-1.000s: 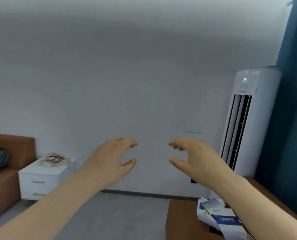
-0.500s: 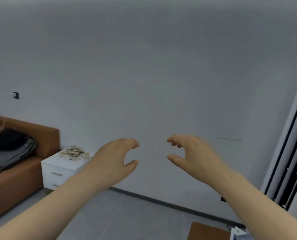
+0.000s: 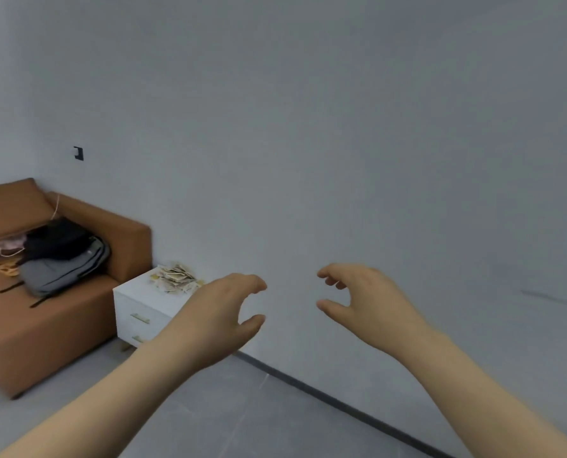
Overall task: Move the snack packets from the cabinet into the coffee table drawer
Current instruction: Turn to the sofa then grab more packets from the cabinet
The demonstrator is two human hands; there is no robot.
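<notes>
While I hold both arms out, my left grip [image 3: 216,322] and right grip [image 3: 371,305] hang half-curled and empty, right of the white cabinet [image 3: 137,302]; the snack packets [image 3: 175,279] lie heaped on its top, a brown sofa [image 3: 61,328] just beside its left.

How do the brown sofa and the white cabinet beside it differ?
The sofa is brown and upholstered; the cabinet is white with two handled drawers. The sofa carries a grey backpack; the cabinet carries a heap of snack packets. Both stand by the wall.
</notes>
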